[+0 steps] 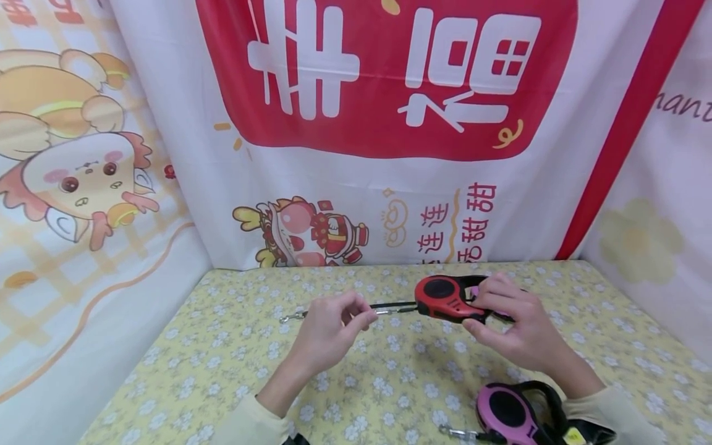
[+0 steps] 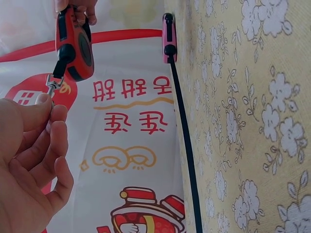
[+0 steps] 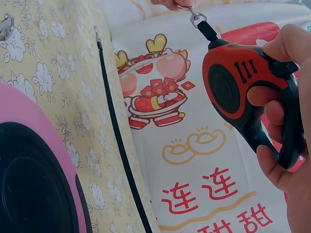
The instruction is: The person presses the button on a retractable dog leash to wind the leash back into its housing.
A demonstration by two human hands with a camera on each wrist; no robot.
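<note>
My right hand grips the handle of a red and black retractable dog leash, held up above the table with its fingers through the handle loop. My left hand pinches the end of that leash's metal clip between thumb and fingertip, the other fingers loosely curled. Only a short black strap shows between clip and case. Behind the red leash lies a pink leash, mostly covered in the head view. Its black cord stretches leftward along the table to a metal clip.
A second pink retractable leash lies at the front right, beneath my right forearm, its metal clip pointing left. A floral cloth covers the table. Printed white and red curtains hang along the back and sides.
</note>
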